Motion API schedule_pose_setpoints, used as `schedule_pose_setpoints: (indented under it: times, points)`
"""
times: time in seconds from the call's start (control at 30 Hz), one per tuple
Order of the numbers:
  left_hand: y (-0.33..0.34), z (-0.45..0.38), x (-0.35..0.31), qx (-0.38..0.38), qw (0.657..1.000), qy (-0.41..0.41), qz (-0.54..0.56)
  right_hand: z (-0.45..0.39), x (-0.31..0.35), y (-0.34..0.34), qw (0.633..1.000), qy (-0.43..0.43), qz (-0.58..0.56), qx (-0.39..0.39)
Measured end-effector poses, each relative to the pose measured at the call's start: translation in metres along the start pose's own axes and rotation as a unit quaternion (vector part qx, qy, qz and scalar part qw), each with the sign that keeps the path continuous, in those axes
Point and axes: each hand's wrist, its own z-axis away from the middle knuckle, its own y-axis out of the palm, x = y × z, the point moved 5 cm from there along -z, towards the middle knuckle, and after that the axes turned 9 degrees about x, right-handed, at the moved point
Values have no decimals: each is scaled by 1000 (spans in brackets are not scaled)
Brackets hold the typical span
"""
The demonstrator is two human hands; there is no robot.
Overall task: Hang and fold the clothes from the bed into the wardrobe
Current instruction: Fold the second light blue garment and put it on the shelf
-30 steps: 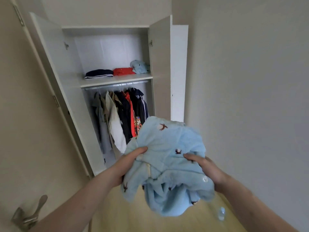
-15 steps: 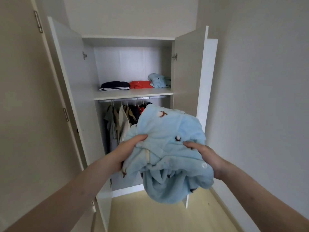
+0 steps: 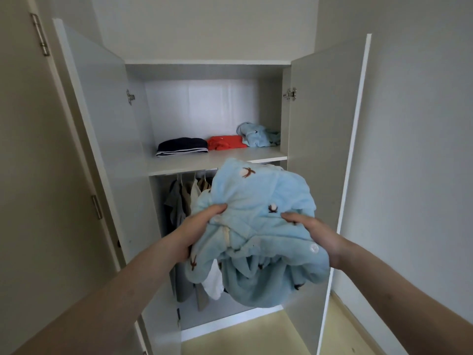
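Note:
A bundled light-blue fleece garment (image 3: 258, 226) with small brown prints hangs in front of me, below the wardrobe shelf (image 3: 204, 163). My left hand (image 3: 197, 226) grips its left side with the thumb on top. My right hand (image 3: 314, 234) grips its right side the same way. On the shelf lie a folded navy garment (image 3: 182, 146), a folded red one (image 3: 225, 142) and a crumpled light-blue one (image 3: 258, 135). Below the shelf, several clothes hang on a rail (image 3: 184, 198), partly hidden by the bundle.
Both white wardrobe doors stand open: the left door (image 3: 102, 119) and the right door (image 3: 322, 139). A beige room door (image 3: 33, 175) is at the far left. A plain wall (image 3: 414, 149) runs along the right, with light wooden floor (image 3: 243, 339) below.
I have come closer to the wardrobe and now face it squarely. The blue bundle stays gripped in both hands and sits nearer the shelf.

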Motion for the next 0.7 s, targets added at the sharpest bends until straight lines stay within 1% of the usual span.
schedule_pose_setpoints:
  times: [0.13, 0.33, 0.53, 0.63, 0.7]
  points:
    - [-36, -34, -22, -21, 1000, 9, -6, -58, 15, 6, 1000, -5, 14, 10]
    - [-94, -98, -59, -38, 999, 30, -16, -160, 43, 13, 998, -14, 30, 50]
    - [-149, -194, -101, -20, 998, 59, -10, -283, 72, 8, 997, -27, 22, 67]
    - [-180, -243, -131, -44, 996, 70, -16, -351, 91, 4, 997, -26, 14, 71]
    - [-198, -270, -153, -57, 996, 68, -24, -394, 105, 7, 995, -25, 7, 95]
